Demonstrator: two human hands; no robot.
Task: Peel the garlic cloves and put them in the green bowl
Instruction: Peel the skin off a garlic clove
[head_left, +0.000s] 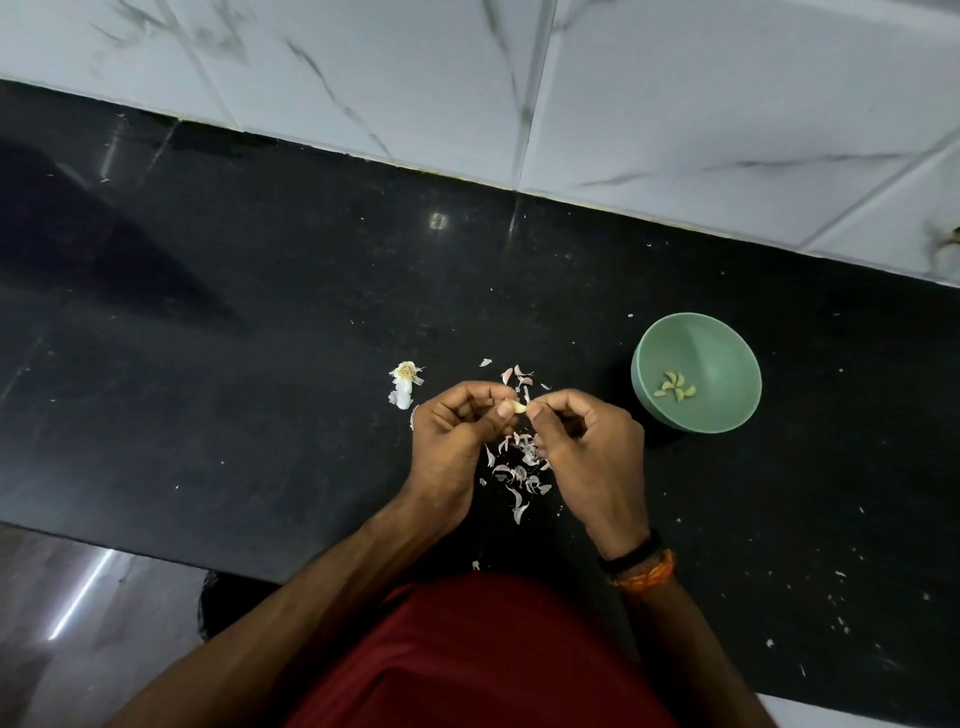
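You hold one small pale garlic clove over the black stone counter, to the left of the round pale green bowl and well apart from it. Your left hand curls its fingers and pinches the clove's left end with the thumb; your right hand pinches its right tip between thumb and forefinger. The clove's long axis runs left to right, its narrow end toward the bowl. Several peeled yellowish cloves lie inside the bowl. Papery pinkish skins litter the counter left of the bowl, beneath your hands, and a white garlic bulb remnant lies farther left
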